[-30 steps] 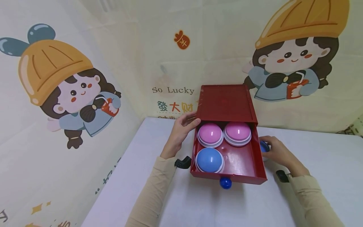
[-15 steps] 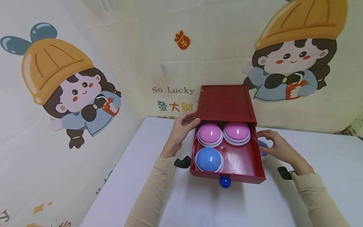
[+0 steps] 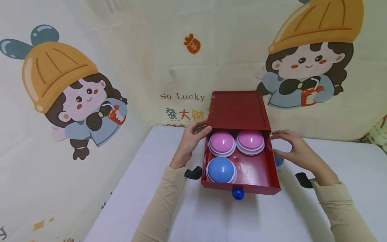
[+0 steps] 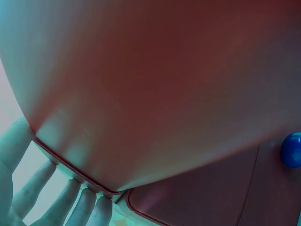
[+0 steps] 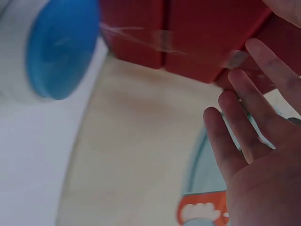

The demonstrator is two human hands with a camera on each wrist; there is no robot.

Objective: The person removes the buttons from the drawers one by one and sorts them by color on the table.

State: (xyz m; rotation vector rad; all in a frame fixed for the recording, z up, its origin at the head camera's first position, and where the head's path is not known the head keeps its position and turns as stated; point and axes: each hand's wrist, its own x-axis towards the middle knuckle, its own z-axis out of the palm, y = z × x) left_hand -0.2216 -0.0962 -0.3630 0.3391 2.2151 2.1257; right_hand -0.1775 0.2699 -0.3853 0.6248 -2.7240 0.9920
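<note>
A red box (image 3: pixel 239 111) has its drawer (image 3: pixel 251 173) pulled out toward me, with a round blue knob (image 3: pixel 238 194) on the front. Inside sit a left pink dome button (image 3: pixel 221 142), a right pink dome button (image 3: pixel 251 139) and, nearer me, a blue dome button (image 3: pixel 221 169), all on white bases. My left hand (image 3: pixel 189 144) rests its fingertips against the box's left side. On the right, my right hand (image 3: pixel 300 155) has its fingers loosely extended beside the box. A second blue button (image 5: pixel 63 49) lies below it on the table, partly hidden by the drawer and the hand.
The white table (image 3: pixel 229 222) reaches a cartoon-printed cloth wall (image 3: pixel 145 67) close behind the box. Black wrist pieces (image 3: pixel 303 180) stick out from both sleeves near the drawer's sides.
My right hand has let go of the blue button outside the box and moved up along the box's right side, fingers spreading. The left hand stays against the box.
</note>
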